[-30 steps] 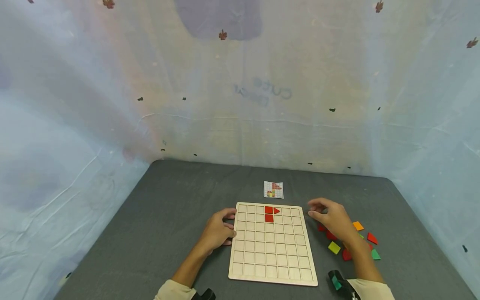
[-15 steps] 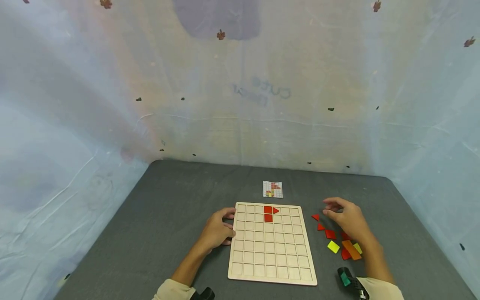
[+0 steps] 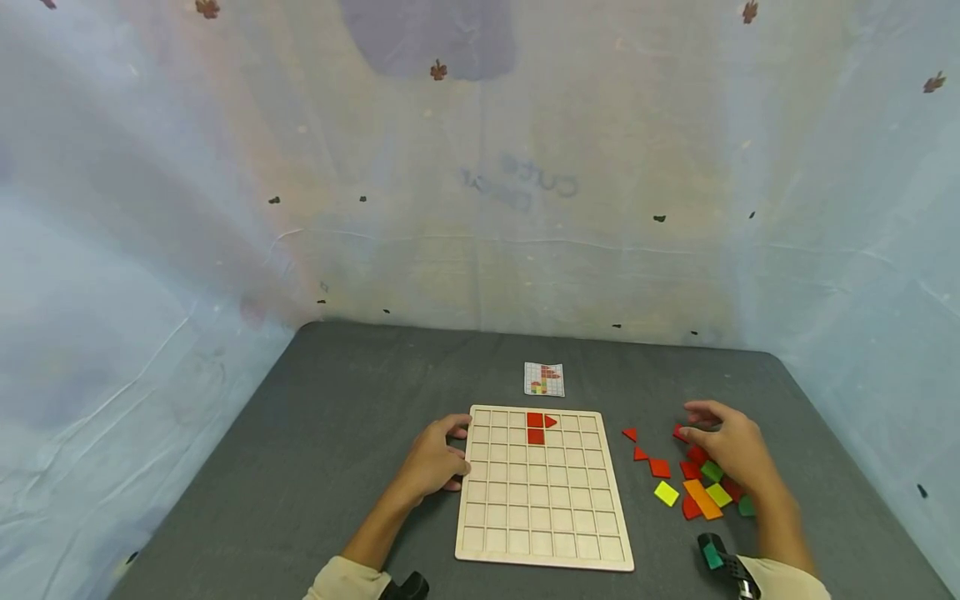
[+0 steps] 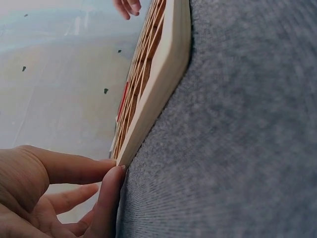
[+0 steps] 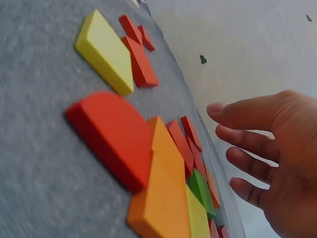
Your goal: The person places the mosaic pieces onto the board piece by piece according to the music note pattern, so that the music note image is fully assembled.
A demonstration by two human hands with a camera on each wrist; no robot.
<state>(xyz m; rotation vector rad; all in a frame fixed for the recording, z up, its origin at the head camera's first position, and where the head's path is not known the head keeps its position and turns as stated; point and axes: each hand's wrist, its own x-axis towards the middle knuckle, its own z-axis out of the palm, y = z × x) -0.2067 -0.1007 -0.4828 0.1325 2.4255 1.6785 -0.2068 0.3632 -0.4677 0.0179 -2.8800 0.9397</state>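
My left hand [image 3: 433,454] holds the left edge of a pale wooden grid board [image 3: 540,500], thumb and finger at its rim. In the left wrist view those fingertips [image 4: 119,171] meet at the edge of the board. Two red square tiles [image 3: 536,436] and a red triangle tile [image 3: 551,422] lie in the upper cells. To the right, my right hand [image 3: 731,437] hovers over a pile of loose tiles. Its fingers are apart and loosely bent in the right wrist view, with nothing between them. Under it lie a red rounded tile [image 5: 111,136] and an orange tile [image 5: 166,193].
A small card [image 3: 543,379] with a printed coloured grid pattern lies beyond the board. A yellow tile [image 3: 666,493] and several red tiles [image 3: 660,468] are spread between board and pile. The grey table [image 3: 360,400] ends at a pale curtain [image 3: 480,208].
My right hand has moved right, from beside the board's upper right corner to over the pile, uncovering more tiles. The left hand and board have stayed in place.
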